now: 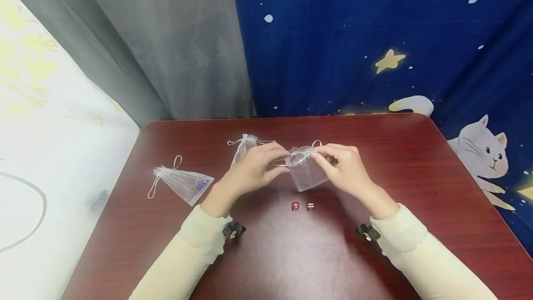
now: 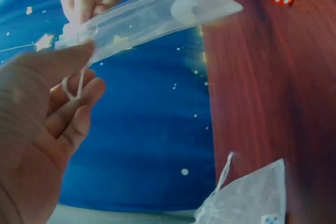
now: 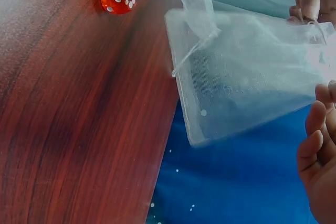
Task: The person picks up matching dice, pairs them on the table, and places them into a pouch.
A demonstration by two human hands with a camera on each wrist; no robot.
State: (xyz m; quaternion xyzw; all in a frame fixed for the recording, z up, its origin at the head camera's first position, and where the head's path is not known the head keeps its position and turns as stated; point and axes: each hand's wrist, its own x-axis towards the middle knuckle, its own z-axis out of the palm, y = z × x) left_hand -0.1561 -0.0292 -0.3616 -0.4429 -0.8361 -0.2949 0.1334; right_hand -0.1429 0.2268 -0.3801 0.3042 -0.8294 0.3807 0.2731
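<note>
A small sheer white drawstring pouch (image 1: 309, 178) hangs between my two hands, its gathered mouth up. At the left side of that mouth, my left hand (image 1: 255, 169) pinches the edge between thumb and fingers. Opposite it, my right hand (image 1: 342, 166) pinches the right side beside a loop of cord. The pouch looks flat and see-through in the left wrist view, with nothing inside it. Just in front of the pouch, two red dice (image 1: 295, 206) with white pips lie side by side on the table.
To the left, another sheer pouch (image 1: 176, 180) lies flat with blue dice (image 1: 201, 184) in its bottom end. A third pouch (image 1: 246, 144) lies behind my left hand, partly hidden by it. The brown table (image 1: 408, 152) ends at a blue curtain (image 1: 333, 50).
</note>
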